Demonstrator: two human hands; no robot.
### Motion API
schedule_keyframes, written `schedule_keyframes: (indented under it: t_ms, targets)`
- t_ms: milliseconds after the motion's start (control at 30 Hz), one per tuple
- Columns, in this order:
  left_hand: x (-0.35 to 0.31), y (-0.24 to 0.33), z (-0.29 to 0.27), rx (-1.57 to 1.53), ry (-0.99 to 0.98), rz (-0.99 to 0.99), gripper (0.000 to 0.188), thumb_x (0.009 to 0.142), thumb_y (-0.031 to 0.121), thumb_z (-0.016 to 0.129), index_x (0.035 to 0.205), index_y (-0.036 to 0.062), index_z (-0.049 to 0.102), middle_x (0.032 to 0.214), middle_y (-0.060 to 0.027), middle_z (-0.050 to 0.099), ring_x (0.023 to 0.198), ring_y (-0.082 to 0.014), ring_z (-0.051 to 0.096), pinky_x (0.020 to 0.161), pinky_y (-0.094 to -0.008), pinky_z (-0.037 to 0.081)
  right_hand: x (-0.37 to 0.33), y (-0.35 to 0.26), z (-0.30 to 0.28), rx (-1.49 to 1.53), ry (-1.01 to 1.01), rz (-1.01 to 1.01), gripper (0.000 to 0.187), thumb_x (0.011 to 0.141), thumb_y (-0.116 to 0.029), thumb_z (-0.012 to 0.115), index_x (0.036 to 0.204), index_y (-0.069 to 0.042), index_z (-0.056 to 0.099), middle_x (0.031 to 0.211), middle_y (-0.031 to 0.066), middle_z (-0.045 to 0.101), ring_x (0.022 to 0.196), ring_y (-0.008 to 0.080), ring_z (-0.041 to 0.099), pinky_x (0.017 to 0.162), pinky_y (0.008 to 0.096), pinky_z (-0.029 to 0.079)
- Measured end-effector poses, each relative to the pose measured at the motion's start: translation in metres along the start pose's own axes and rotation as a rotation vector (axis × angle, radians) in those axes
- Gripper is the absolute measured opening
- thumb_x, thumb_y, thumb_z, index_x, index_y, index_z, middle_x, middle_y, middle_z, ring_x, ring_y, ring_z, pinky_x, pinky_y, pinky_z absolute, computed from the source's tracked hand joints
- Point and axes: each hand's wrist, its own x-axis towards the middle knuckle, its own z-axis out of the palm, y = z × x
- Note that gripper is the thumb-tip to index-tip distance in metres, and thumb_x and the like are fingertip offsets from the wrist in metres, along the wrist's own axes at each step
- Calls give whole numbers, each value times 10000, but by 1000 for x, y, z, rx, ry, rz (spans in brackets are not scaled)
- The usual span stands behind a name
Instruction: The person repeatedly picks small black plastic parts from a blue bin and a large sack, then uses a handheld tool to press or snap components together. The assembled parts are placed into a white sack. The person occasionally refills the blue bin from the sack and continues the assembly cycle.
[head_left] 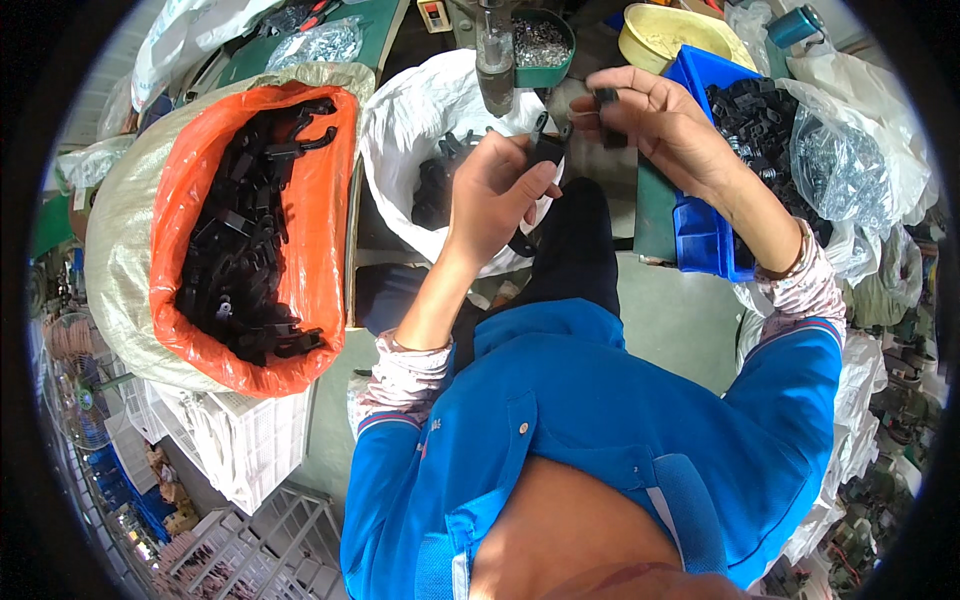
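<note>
Left hand over near right rim of white bag; metal post close beyond. Right hand between post and blue bin, bin wall near wrist. Narrow gap between hands; orange-lined sack well left. Left fingers closed around black part, above bag edge. Right fingers pinched around small dark piece, blurred, beside black part.
</note>
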Motion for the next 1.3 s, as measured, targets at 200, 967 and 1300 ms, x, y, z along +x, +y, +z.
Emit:
schedule_keyframes:
  t_ms: [200, 967, 1300]
  targets:
    - [-2, -1, -3, 106, -68, 70, 218, 864, 27, 627, 819, 34, 414, 977, -215, 622, 691, -139, 642, 484, -207, 470, -1, -4, 13, -186, 90, -134, 225, 908, -189, 587, 1081, -45, 597, 979, 33, 671, 887, 59, 595, 681, 189, 445]
    - [-3, -2, -17, 452, -22, 324, 216, 792, 0, 694, 788, -24, 480, 1138, -178, 633, 821, -84, 567, 674, -258, 490, -13, -22, 26, -946, 86, -441, 246, 769, -61, 711, 1008, -23, 663, 861, 111, 661, 784, 149, 634, 683, 272, 499]
    - [10, 7, -12, 841, -19, 615, 226, 690, -12, 711, 675, -2, 486, 1025, -190, 652, 558, -234, 582, 520, -299, 470, 0, -1, 29, -963, 50, -763, 228, 744, -19, 713, 964, -4, 656, 879, 140, 666, 764, 258, 665, 658, 312, 527]
